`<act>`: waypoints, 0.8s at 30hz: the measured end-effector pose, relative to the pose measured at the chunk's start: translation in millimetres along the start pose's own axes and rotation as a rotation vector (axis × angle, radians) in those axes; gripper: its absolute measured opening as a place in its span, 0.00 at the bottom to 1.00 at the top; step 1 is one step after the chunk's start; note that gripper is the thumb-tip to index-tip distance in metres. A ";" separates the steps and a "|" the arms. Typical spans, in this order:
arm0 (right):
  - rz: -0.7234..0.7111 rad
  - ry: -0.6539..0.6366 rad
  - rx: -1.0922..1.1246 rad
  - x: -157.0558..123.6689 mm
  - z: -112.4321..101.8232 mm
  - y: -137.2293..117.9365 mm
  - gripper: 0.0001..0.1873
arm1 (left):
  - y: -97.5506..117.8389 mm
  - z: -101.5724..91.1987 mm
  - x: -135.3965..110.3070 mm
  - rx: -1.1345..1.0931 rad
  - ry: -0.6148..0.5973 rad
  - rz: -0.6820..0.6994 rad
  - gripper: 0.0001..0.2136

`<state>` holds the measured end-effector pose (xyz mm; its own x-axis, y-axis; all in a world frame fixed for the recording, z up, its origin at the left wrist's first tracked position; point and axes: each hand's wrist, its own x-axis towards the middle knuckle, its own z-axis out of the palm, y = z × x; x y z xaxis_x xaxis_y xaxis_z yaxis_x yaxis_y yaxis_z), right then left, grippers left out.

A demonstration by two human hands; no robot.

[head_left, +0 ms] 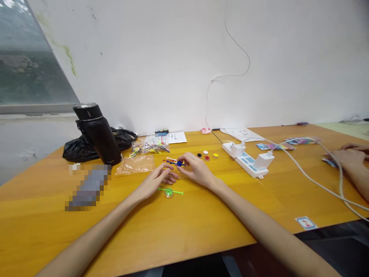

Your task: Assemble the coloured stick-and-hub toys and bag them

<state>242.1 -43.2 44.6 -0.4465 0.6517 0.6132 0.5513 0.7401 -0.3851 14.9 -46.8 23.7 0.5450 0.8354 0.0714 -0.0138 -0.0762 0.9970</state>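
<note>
My right hand (197, 168) pinches a small round blue disc (179, 163) between thumb and fingertips. Thin blue bars show on either side of the disc, but whether they join it I cannot tell. Just left of it, my left hand (160, 179) has its fingers loosely curved and apart, with nothing visible in them. A green stick piece with a clear round part (169, 192) lies on the table below both hands. Behind the fingertips lie thin red and white sticks (170, 160), partly hidden. Black, red, white and yellow small discs (206, 158) sit right of them.
A black bottle (99, 134) stands left, before a black plastic bag (77, 150). Clear bags, one with coloured sticks (151, 145), lie behind my left hand. A white power strip (248, 161) with loose cables lies right. Another person's hand (347, 157) is at far right.
</note>
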 end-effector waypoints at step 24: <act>0.476 -0.277 -0.656 -11.7 -38.7 40.0 0.11 | 22.9 -16.0 -14.6 0.521 -0.288 0.000 0.15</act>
<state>296.7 -27.7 48.7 -0.1727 0.9489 0.2641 0.9819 0.1870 -0.0298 -6.8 -52.0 46.0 0.7515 0.6596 -0.0127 0.3602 -0.3940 0.8456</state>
